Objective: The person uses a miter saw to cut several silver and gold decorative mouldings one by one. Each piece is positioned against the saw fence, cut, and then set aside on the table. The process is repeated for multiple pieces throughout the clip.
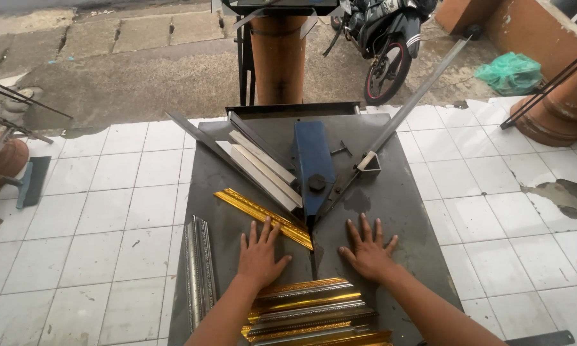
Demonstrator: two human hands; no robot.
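Observation:
My left hand [261,253] lies flat, fingers spread, on the grey metal worktable [404,211], its fingertips touching a gold moulding strip [263,216] that runs diagonally toward the blue cutter block [314,170]. Flat on the table just right of the centre slot rests my right hand [367,248], fingers apart, holding nothing. A stack of gold and silver moulding pieces [314,314] sits between my forearms at the near edge. Two white strips [263,168] lie along the left angled fence.
A silver moulding strip [199,275] lies along the table's left edge. A long metal rail [416,96] angles up to the right. Behind stand a brown post [278,57], a motorbike [388,45] and a green bag [511,72]. White floor tiles [109,211] surround the table.

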